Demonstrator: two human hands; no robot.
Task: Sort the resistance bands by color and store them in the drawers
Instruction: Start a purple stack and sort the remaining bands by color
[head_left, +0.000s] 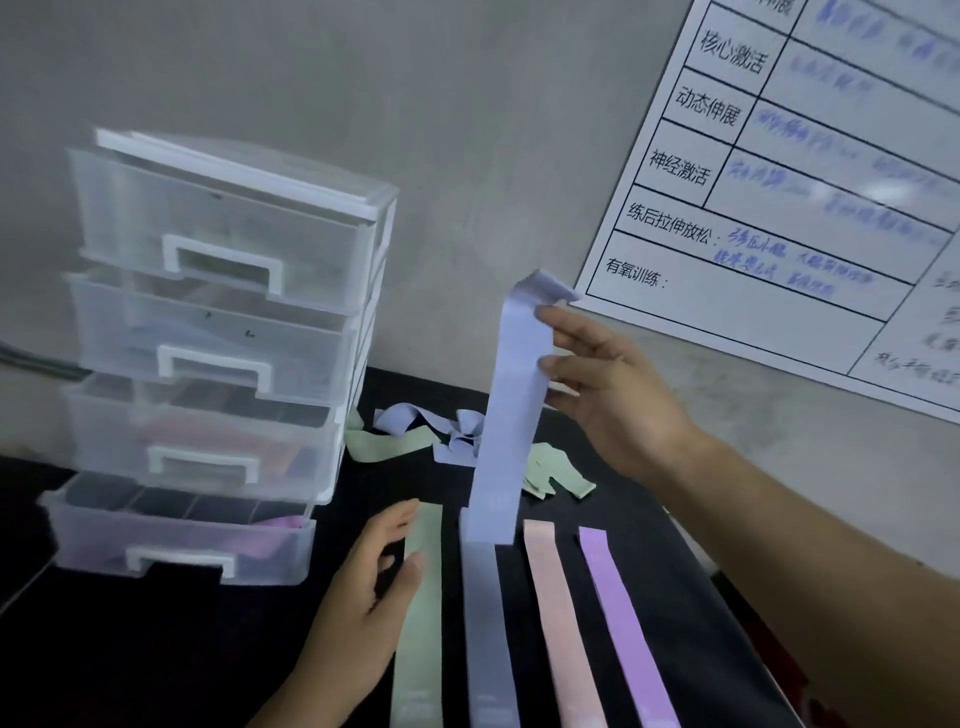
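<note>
Fingers of the right hand (613, 395) pinch a blue band (511, 405) upright, while loosely spread fingers of the left hand (369, 582) touch a green band (421, 623).

Drawer unit (218, 338) at left on the table (171, 654), four flat bands (485, 623) side by side to its right in front, loose heap of bands (457, 439) behind them, raised band (511, 400) upright above the second strip, held by the right hand (613, 400), left hand (363, 587) on the leftmost strip, chart board (805, 218) behind at right.
</note>
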